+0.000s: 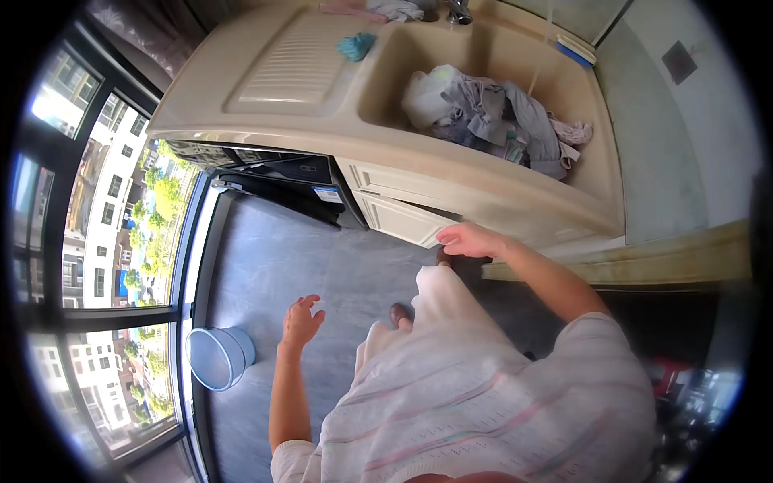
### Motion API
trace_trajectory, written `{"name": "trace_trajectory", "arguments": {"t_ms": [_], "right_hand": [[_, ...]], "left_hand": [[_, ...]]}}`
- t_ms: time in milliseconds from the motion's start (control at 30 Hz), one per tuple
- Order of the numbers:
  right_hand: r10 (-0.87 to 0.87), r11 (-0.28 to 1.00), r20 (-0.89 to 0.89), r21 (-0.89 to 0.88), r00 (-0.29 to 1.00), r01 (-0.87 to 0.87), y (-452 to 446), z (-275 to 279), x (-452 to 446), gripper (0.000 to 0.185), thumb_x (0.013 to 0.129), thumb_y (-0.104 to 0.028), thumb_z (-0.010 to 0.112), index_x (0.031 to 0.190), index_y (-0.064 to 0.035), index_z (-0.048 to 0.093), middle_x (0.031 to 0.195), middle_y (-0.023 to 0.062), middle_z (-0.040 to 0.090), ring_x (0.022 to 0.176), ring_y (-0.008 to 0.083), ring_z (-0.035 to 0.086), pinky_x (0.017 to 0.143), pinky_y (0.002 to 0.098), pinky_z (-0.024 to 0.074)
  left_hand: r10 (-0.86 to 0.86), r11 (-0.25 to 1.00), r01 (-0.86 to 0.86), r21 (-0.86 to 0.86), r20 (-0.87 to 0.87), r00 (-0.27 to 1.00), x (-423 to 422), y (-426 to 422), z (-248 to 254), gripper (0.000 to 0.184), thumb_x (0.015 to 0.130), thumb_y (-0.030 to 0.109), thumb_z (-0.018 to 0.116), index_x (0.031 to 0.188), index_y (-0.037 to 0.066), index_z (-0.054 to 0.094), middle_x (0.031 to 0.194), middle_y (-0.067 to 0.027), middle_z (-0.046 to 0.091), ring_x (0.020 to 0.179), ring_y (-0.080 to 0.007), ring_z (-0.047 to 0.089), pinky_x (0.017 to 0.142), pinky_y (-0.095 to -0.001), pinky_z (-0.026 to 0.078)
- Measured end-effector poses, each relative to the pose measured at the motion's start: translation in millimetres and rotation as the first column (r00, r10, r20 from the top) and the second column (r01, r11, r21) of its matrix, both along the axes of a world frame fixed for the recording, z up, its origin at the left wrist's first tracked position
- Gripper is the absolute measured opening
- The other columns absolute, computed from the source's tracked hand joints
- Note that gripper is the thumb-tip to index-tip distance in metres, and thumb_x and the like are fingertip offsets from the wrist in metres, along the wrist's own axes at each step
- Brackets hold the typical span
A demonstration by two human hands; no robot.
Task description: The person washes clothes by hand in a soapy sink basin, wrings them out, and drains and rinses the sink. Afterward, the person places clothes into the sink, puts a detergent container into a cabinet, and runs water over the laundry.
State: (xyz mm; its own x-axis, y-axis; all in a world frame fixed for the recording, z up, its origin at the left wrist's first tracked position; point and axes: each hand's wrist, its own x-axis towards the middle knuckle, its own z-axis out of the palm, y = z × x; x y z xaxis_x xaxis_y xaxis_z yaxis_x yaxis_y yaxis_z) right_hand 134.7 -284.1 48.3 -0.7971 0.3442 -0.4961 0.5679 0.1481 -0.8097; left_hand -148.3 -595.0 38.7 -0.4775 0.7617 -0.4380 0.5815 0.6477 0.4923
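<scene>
My left hand [302,322] hangs over the grey floor with its fingers loosely bent and apart, holding nothing. My right hand [471,241] is in front of the sink cabinet, beside the lower corner of a cream cabinet door [403,219] that stands slightly ajar. Its fingers are stretched out, and nothing shows in them; I cannot tell whether they touch the door. Above it, a heap of wet-looking grey and white clothes [491,117] lies in the beige sink [386,88].
A blue bucket [241,346] stands on the floor by the window. A teal cloth [355,47] lies beside the sink, near the washboard [290,68]. A brush [576,51] rests on the right rim. Under the counter, a dark appliance door [278,197] sticks out. Water runs from above into the sink.
</scene>
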Motion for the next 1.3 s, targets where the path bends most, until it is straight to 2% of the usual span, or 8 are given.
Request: {"name": "trace_trajectory", "arguments": {"t_ms": [100,233,433,600,800,1000,1100,1300], "right_hand": [[0.093,0.872,-0.264,-0.443,0.960,-0.207,23.5,124.7,-0.2,0.035,0.087,-0.016,0.053,0.120,-0.0034,0.049,0.108,0.0060,0.058,0.090,0.0113,0.056,0.075,0.0234,0.0447],[-0.037,0.992,-0.469,-0.120,0.883,-0.023,120.0,190.1,9.7,0.033,0.087,-0.015,0.054,0.118,-0.0044,0.051,0.113,0.0062,0.055,0.094,0.0112,0.056,0.076,0.0231,0.0441],[-0.301,0.444,-0.160,0.849,0.940,0.287,298.3,56.8,27.4,0.051,0.081,-0.046,0.052,0.124,-0.0192,0.045,0.130,0.0087,0.042,0.115,0.0277,0.045,0.091,0.0508,0.0353],[-0.416,0.329,0.036,0.937,0.909,0.114,298.5,-19.2,15.5,0.053,0.081,-0.040,0.051,0.129,-0.0221,0.036,0.136,0.0074,0.032,0.123,0.0282,0.032,0.091,0.0587,0.0265],[-0.459,0.541,-0.056,0.774,0.887,0.329,321.9,-4.2,13.8,0.050,0.076,-0.042,0.055,0.121,-0.0200,0.048,0.128,0.0078,0.042,0.117,0.0274,0.040,0.089,0.0550,0.0298],[-0.661,0.584,-0.276,0.394,0.697,0.710,373.6,19.1,12.1,0.031,0.079,-0.036,0.055,0.086,-0.0081,0.066,0.069,0.0097,0.063,0.059,0.0218,0.060,0.053,0.0331,0.0447],[-0.768,0.595,-0.495,-0.318,0.406,0.738,393.4,34.0,7.2,0.022,0.082,-0.023,0.054,0.071,-0.0065,0.063,0.059,0.0072,0.057,0.055,0.0178,0.059,0.043,0.0340,0.0444],[-0.874,0.390,-0.339,-0.065,0.348,0.918,416.2,89.6,1.1,0.017,0.077,-0.011,0.053,0.071,0.0038,0.057,0.055,0.0139,0.057,0.044,0.0212,0.056,0.034,0.0323,0.0443]], "left_hand": [[-0.037,0.970,0.056,0.239,-0.081,0.996,-8.3,60.1,50.3,0.035,0.070,0.010,0.063,0.105,0.007,0.057,0.101,-0.0118,0.059,0.086,-0.0285,0.058,0.075,-0.0353,0.046],[-0.083,0.796,0.227,0.561,-0.270,0.959,8.5,170.8,146.3,0.031,0.072,0.005,0.060,0.103,0.006,0.057,0.102,-0.0127,0.057,0.090,-0.0313,0.056,0.077,-0.0362,0.045],[-0.382,0.573,0.621,0.534,-0.496,0.779,65.7,343.4,190.5,0.039,0.068,0.008,0.065,0.106,0.008,0.055,0.112,-0.0131,0.051,0.103,-0.0323,0.047,0.085,-0.0388,0.041],[-0.533,0.440,0.744,0.503,-0.520,0.667,116.0,466.6,161.3,0.043,0.068,0.010,0.065,0.110,0.010,0.053,0.116,-0.0144,0.048,0.107,-0.0346,0.045,0.089,-0.0399,0.039],[-0.628,0.518,0.536,0.667,-0.130,0.767,154.7,579.8,144.7,0.042,0.075,0.015,0.062,0.115,0.009,0.052,0.112,-0.0112,0.054,0.101,-0.0259,0.050,0.086,-0.0319,0.040],[-0.564,0.714,0.090,0.694,0.495,0.661,173.8,658.6,126.7,0.042,0.084,0.017,0.055,0.122,0.002,0.046,0.110,-0.0051,0.053,0.096,-0.0135,0.049,0.080,-0.0264,0.041],[-0.559,0.768,0.022,0.640,0.654,0.510,184.2,674.3,136.2,0.044,0.085,0.015,0.055,0.124,0.001,0.042,0.102,-0.0048,0.053,0.088,-0.0123,0.050,0.072,-0.0260,0.043],[-0.602,0.751,-0.002,0.660,0.687,0.406,184.6,714.6,132.6,0.043,0.079,0.009,0.058,0.117,-0.005,0.042,0.100,-0.0133,0.055,0.090,-0.0178,0.053,0.080,-0.0289,0.042]]}}
